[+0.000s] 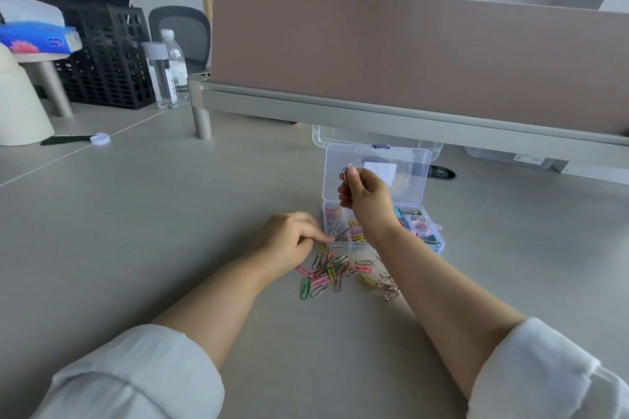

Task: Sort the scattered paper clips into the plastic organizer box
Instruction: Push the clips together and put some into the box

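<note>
2 white sleeves (136, 374) are rolled back at the near edge of the grey desk (143, 214). beyond the bare forearms lies a loose heap of coloured paper clips (335, 274), pink, green, yellow and silver, spread just in front of the plastic organizer box (434, 241). the left hand (289, 241) rests at the heap's far left edge, fingers curled in, thumb and forefinger pinched together right beside the box's near left corner; whether a clip sits in that pinch cannot be told. the right hand (366, 199) is raised over the box, fingers closed around a silver clip (346, 175) held upright at its fingertips. the box's compartments already hold sorted clips, and its clear lid (408, 160) stands open behind. further back runs a pink desk divider (408, 54), with 2 water bottles (170, 71) and a black mesh crate (109, 54) at far left.
</note>
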Motion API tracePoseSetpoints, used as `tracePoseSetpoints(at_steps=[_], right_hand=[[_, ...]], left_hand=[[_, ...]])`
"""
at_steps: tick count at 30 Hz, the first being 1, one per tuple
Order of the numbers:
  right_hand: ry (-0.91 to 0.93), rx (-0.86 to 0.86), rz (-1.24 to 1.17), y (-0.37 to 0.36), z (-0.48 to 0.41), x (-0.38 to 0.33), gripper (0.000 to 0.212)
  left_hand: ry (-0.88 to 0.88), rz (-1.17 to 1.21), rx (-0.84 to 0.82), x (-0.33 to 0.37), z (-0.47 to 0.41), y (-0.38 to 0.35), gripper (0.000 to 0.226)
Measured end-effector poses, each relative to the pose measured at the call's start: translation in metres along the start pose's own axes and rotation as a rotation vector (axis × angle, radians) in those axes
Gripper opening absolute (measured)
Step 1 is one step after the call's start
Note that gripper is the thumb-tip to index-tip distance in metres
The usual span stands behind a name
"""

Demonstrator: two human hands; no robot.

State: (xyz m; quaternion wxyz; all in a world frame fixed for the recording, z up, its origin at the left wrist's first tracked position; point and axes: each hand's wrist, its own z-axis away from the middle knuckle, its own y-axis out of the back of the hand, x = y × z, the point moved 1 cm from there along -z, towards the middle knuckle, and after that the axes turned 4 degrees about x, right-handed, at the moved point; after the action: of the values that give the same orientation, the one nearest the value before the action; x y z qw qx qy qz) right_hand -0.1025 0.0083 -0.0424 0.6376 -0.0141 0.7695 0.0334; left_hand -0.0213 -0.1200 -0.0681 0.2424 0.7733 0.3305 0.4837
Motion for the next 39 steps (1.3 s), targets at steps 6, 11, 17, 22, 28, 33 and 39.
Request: tracePoseSetpoints(at_steps=[6, 11, 17, 22, 28, 33, 39], right_hand=[[-0.023, -0.005, 0.091, 0.011, -0.006, 0.008, 0.020], [-0.111, 0.022, -0.017, 0.010, -0.010, 0.010, 0.028], [-0.132, 0.052, -0.020, 0.011, -0.009, 0.009, 0.035], [-0.122, 0.080, 0.028, 0.011, -0.010, 0.010, 0.036], [-0.159, 0.003, -0.034, 0.016, -0.010, -0.003, 0.033], [-0.085, -0.039, 0.101, 0.028, -0.005, -0.012, 0.033], [0.073, -0.217, 0.787, 0.059, 0.017, -0.025, 0.020]], left_hand=[[0.013, 0.023, 0.001, -0.002, -0.001, -0.001, 0.039], [0.015, 0.034, 0.003, -0.001, -0.001, -0.001, 0.038], [0.029, 0.032, 0.006, -0.001, 0.000, -0.002, 0.039], [0.029, 0.034, 0.006, -0.001, -0.001, -0.002, 0.039], [-0.039, -0.068, -0.006, 0.002, 0.000, 0.000, 0.038], [-0.082, -0.146, -0.038, 0.006, 0.002, 0.002, 0.031], [0.044, -0.237, -0.111, 0.008, 0.009, 0.007, 0.029]])
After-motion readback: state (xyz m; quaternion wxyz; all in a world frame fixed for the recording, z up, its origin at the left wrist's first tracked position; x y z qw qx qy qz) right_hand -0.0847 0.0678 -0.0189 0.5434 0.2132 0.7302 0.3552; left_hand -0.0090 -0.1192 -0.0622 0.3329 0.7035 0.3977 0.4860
